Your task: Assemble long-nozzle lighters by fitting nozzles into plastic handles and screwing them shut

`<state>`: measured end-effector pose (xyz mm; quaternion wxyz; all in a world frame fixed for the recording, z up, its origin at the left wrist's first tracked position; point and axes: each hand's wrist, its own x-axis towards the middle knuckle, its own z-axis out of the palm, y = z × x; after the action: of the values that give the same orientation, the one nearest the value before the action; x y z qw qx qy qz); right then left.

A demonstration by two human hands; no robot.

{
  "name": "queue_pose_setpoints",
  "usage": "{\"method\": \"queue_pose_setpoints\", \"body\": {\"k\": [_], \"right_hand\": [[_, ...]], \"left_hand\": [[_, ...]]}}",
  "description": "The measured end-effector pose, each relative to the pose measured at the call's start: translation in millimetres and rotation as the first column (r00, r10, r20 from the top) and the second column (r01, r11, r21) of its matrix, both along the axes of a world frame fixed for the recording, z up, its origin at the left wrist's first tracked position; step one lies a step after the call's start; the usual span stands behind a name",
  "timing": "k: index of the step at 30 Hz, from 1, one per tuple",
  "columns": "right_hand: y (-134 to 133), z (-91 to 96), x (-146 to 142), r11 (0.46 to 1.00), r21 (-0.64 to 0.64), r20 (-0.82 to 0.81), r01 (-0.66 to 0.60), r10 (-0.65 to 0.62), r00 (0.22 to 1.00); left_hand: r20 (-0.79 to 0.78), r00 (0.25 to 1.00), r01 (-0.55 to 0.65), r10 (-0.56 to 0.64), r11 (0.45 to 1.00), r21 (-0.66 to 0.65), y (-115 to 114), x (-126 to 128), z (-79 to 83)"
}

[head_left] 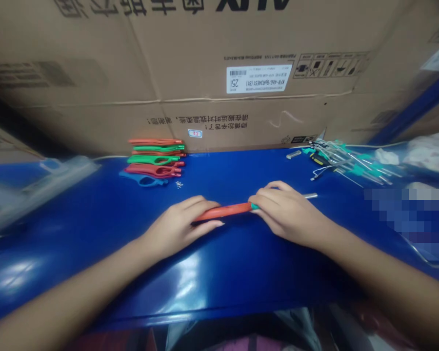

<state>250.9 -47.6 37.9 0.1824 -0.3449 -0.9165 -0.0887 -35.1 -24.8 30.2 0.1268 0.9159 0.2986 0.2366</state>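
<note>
My left hand (181, 222) is closed around the left end of an orange handle (227, 211) that lies across the blue table (95, 229). My right hand (285, 212) is closed over the handle's other end, where a green part (255, 206) shows. A metal shaft (310, 196) sticks out to the right from under my right fingers. Both hands rest low on the table surface, near its middle.
A stack of orange, green, red and blue plastic handles (155, 161) lies at the back left. A pile of metal-shafted tools with green parts (346, 161) lies at the back right. A large cardboard box (219, 73) walls off the rear. Clear plastic (36, 187) lies at left.
</note>
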Motion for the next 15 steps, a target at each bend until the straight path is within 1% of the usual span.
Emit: {"method": "queue_pose_setpoints", "body": {"k": [3,5,7,9,11,13,15], "right_hand": [[-0.4,4.3,3.3,0.997,-0.027,-0.036,0.067,-0.068,0.997],[0.1,5.0,5.0,0.991,-0.068,-0.099,0.119,-0.125,0.987],[0.9,4.7,5.9,0.982,-0.123,-0.171,0.141,-0.161,0.972],[1.0,5.0,5.7,0.973,-0.199,-0.212,0.119,-0.161,0.964],[0.0,6.3,4.6,0.957,-0.281,-0.222,0.072,-0.138,0.965],[-1.4,7.8,3.2,0.935,-0.352,-0.218,0.036,-0.119,0.969],[-2.0,8.1,2.0,0.922,-0.385,-0.207,0.031,-0.119,0.971]], "left_hand": [[0.127,0.990,-0.065,0.066,0.998,-0.010,2.2,0.0,4.4],[0.178,0.978,-0.108,0.112,0.994,-0.032,2.3,0.5,7.2],[0.199,0.972,-0.106,0.121,0.991,-0.086,1.7,1.8,8.4],[0.223,0.967,-0.088,0.126,0.981,-0.171,0.9,3.9,6.9],[0.260,0.952,-0.078,0.160,0.951,-0.299,0.4,6.0,3.2],[0.300,0.933,-0.049,0.197,0.897,-0.439,0.0,7.7,-1.2],[0.326,0.923,-0.009,0.205,0.857,-0.515,-0.4,8.7,-4.6]]}}
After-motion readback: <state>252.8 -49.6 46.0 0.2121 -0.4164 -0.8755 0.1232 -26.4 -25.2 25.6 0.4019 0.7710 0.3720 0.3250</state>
